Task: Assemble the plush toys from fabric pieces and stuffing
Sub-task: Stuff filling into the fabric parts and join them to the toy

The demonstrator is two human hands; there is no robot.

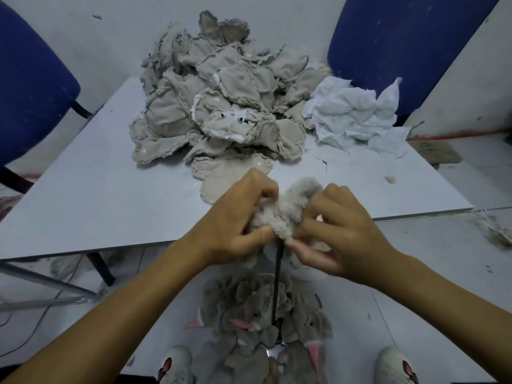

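Both hands work close together just over the near edge of the grey table [110,189]. The left hand [235,217] curls its fingers round a fluffy grey plush piece [293,206], and the right hand [340,231] pinches the same piece from the other side, thumb and fingers pressed on the fur. A thin black rod [278,273] stands under the piece and goes up into it — I think it serves to turn or push the fabric.

The piece looks very light and soft, it gives under the fingers, so a grip near the open seam seems best; the pile may slip a little.

Behind lies a heap of beige fabric pieces [221,106], beside it white fabric scraps [357,115]. Finished-looking plush pieces [263,322] lie on the floor — between the shoes.
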